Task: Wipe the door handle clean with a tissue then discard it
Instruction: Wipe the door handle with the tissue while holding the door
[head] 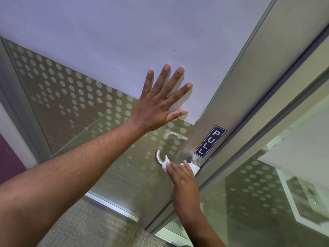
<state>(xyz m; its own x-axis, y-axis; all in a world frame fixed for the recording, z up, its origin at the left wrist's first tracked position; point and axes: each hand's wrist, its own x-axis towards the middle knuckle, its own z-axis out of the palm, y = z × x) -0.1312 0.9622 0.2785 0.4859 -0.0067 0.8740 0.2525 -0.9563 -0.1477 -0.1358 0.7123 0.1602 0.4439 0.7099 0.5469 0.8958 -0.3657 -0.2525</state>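
The white tissue (193, 167) is wrapped over the metal door handle (159, 157), just below the PULL sign (210, 141). The right hand (183, 182) grips tissue and handle together. Above the handle, the left hand (158, 106) lies flat, fingers spread, on the glass door (106, 50).

The left hand (156, 106) is lying flat on the glass door (89, 113), above the curved metal door handle (159, 157); the right hand (181, 180) is pressing a crumpled white tissue (193, 167) on it, below the PULL sign (210, 140).
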